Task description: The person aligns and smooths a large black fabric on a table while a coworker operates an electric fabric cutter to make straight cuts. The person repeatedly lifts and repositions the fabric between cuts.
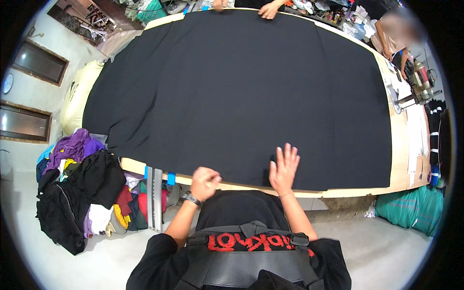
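A wide sheet of black fabric (261,92) covers most of the table, smooth in the middle and creased toward the left. My right hand (285,169) rests flat on it near the front edge, fingers stretched out. At that same edge, further left, my left hand (205,183) is closed with curled fingers at the cloth's border; its fingertips are partly hidden. Across the table, a co-worker's hands (268,10) lie at the far edge of the fabric.
Pale wood shows along the table's rim (398,145). A cutting machine (421,82) stands on the right end, with another person beside it. Heaped clothes (72,193) and a metal rail (154,198) are at the left front. A green sack (411,208) sits at the lower right.
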Demonstrator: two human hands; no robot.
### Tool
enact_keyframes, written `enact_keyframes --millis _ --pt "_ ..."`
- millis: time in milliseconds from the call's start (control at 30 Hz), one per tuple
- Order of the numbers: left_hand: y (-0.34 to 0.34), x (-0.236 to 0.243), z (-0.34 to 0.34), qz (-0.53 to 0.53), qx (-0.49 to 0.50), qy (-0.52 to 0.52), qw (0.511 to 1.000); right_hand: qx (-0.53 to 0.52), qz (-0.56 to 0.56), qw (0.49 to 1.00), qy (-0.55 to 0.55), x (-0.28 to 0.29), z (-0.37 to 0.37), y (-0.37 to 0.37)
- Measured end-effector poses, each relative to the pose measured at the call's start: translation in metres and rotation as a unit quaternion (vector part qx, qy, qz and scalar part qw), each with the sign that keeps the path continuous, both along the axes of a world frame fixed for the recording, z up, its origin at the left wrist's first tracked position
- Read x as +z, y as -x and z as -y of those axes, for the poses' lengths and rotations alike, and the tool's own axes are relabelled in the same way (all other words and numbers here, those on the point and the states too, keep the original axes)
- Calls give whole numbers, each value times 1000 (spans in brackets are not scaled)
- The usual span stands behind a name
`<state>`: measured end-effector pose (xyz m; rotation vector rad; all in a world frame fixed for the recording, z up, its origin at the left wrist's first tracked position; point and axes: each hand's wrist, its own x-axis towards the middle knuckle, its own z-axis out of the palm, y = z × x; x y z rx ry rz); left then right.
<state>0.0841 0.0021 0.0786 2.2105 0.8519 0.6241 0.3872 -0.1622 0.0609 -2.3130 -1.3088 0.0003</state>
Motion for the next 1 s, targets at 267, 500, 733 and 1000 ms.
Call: enact_keyframes --millis 267,500,733,1000 --pt "205 -59 -168 -266 584 -37 766 140 24 975 172 -13 -70 112" --pt "253 -113 -252 -110 489 338 796 148 85 977 124 -20 -66 116" --pt "254 -106 -273 475 496 505 522 149 108 976 113 -21 -69 120" --pt "279 -99 -263 301 625 353 628 137 106 976 134 -21 -69 121"
